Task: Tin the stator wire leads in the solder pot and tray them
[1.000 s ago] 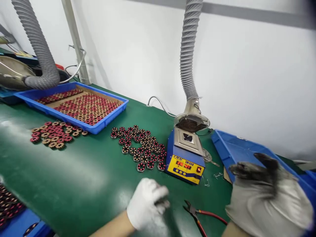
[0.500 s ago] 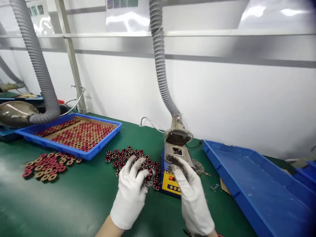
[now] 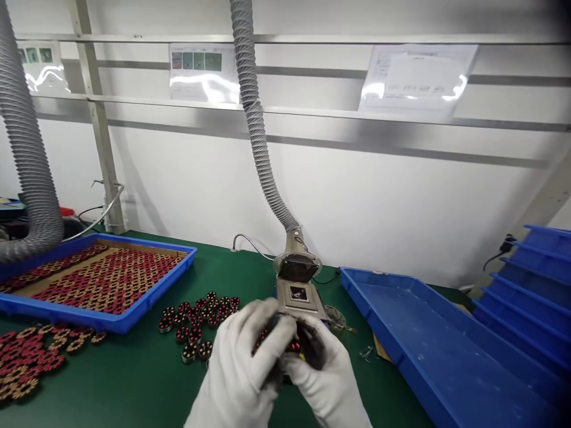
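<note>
Both my hands wear white gloves and meet low in the middle of the view. My left hand [image 3: 243,374] and my right hand [image 3: 323,380] are closed together around a small dark round coil part [image 3: 294,345] with red windings, held in front of the solder pot [image 3: 301,297]. Just left of my hands a group of several similar dark coil parts [image 3: 196,318] lies on the green table [image 3: 134,380]. The fume hose nozzle [image 3: 297,267] hangs right over the pot.
A blue tray [image 3: 100,321] full of red-and-tan coil parts stands at the left, with a loose pile of them [image 3: 31,359] in front. A large blue tray [image 3: 401,321] lies at the right, beside stacked blue trays [image 3: 535,285]. A second grey hose [image 3: 27,178] hangs far left.
The camera has tilted up. My left hand took a coil part from the group, and both hands came together around it in front of the solder pot.
</note>
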Demonstrator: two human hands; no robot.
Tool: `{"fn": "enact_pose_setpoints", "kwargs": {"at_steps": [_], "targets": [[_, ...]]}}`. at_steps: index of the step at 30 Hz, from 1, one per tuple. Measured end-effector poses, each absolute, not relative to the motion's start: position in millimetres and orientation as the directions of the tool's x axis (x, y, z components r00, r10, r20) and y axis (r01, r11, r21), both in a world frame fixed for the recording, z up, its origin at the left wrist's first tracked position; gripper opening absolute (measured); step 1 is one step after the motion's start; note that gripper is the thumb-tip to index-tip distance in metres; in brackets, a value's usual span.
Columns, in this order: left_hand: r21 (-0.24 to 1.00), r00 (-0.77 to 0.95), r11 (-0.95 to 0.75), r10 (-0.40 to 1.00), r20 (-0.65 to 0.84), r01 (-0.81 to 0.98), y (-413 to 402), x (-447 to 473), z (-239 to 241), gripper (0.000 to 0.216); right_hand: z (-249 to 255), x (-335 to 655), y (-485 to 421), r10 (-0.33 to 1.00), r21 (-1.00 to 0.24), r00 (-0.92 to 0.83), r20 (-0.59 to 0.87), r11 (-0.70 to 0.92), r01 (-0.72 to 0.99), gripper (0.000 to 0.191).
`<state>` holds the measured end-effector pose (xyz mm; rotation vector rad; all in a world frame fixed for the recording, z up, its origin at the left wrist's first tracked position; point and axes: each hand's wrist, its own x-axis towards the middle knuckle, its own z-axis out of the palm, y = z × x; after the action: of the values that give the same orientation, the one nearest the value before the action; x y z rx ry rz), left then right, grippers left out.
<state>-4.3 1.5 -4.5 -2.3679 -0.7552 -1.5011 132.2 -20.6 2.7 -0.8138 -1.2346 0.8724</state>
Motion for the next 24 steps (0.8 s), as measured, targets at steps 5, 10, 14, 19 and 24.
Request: {"fn": "enact_pose_setpoints", "kwargs": {"at_steps": [5, 10, 14, 19, 24], "targets": [[0.231, 0.378, -0.872, 0.408, 0.831, 0.432, 9, -19, -6, 0.046, 4, 130, -23, 0.915, -0.918, 0.084, 0.395, 0.397, -0.008, 0.052], [0.569, 0.336, -0.790, 0.612, 0.716, 0.227, 10, -21, -11, 0.056, 5, 147, -23, 0.891, -0.897, -0.105, 0.442, 0.436, -0.074, 0.034], [0.560, 0.382, -0.816, 0.568, 0.729, 0.144, 7, -19, -6, 0.048, 0, 144, -19, 0.840, -0.841, -0.060, 0.539, 0.532, -0.093, 0.022], [0.133, 0.403, -0.957, 0.231, 0.886, 0.256, 9, -18, 3, 0.025, -4, 126, -14, 0.922, -0.755, 0.173, 0.347, 0.384, -0.531, 0.014], [0.215, 0.362, -0.946, 0.294, 0.885, 0.241, 10, -17, 4, 0.025, -2, 132, -13, 0.939, -0.815, 0.100, 0.329, 0.336, -0.471, 0.023]]}}
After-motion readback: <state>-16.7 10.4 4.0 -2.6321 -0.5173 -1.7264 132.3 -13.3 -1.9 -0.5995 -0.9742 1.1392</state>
